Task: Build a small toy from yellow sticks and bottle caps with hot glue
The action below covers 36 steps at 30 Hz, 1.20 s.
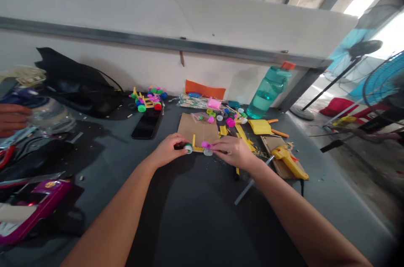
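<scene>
My left hand is closed at the near edge of a brown cardboard sheet, its fingertips on a small green and white wheel-like cap. Just right of that cap a yellow strip frame stands up in an L shape. My right hand pinches a small pink piece above the cardboard's near edge. Directly below the pink piece is a whitish translucent cap; whether the two touch I cannot tell.
Behind lie a black phone, a colourful small wheeled model and loose caps. A teal bottle and yellow glue gun with a clear stick stand right. Another person's hand is left, above a purple device.
</scene>
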Available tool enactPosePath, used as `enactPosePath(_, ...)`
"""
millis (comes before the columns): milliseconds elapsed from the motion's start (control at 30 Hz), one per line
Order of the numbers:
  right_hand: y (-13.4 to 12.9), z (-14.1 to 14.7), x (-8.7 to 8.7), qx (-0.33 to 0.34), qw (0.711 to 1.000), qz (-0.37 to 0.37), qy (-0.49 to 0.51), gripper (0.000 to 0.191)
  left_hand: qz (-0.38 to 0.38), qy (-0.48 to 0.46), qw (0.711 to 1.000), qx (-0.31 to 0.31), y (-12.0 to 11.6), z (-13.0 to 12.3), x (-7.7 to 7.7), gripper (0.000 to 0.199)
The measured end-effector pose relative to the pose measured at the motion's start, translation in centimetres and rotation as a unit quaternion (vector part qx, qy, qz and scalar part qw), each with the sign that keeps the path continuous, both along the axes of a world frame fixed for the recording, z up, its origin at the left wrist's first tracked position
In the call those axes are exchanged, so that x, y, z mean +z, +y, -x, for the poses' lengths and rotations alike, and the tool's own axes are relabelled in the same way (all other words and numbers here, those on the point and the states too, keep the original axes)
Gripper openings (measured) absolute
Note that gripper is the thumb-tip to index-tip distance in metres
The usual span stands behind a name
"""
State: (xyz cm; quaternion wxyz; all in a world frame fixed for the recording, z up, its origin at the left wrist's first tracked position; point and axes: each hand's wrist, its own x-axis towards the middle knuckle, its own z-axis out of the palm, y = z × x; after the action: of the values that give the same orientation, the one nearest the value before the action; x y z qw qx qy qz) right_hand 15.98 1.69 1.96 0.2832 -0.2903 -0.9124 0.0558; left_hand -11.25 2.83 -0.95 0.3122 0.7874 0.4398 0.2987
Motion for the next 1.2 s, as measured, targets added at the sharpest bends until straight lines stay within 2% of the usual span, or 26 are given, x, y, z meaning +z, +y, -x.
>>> enactPosePath(233,-0.36,0.11,0.34,-0.051,0.998,0.022,0.003,0.029,-0.001,0.003,1.000,0.000,0.08,0.10,-0.14,0.028)
enactPosePath(500,-0.57,0.19,0.38,-0.039,0.998,-0.001,-0.054,0.029,0.002,0.005,1.000,-0.001,0.12,0.11,-0.10,0.028)
enactPosePath(867,-0.64,0.23,0.17,-0.031,0.998,-0.015,-0.055,0.032,0.005,0.005,1.000,0.003,0.01,0.04,0.07,0.029)
enactPosePath(1000,-0.70,0.28,0.13,-0.025,0.999,0.005,-0.043,0.031,0.005,0.003,1.000,0.001,0.11,0.10,-0.06,0.029)
enactPosePath(1100,-0.53,0.38,-0.06,-0.067,0.996,0.053,0.012,0.028,0.004,0.004,1.000,0.002,0.18,0.14,-0.18,0.030)
enactPosePath(1200,-0.10,0.64,-0.56,-0.182,0.968,0.154,0.079,0.027,0.002,0.009,1.000,0.002,0.21,0.18,-0.25,0.031)
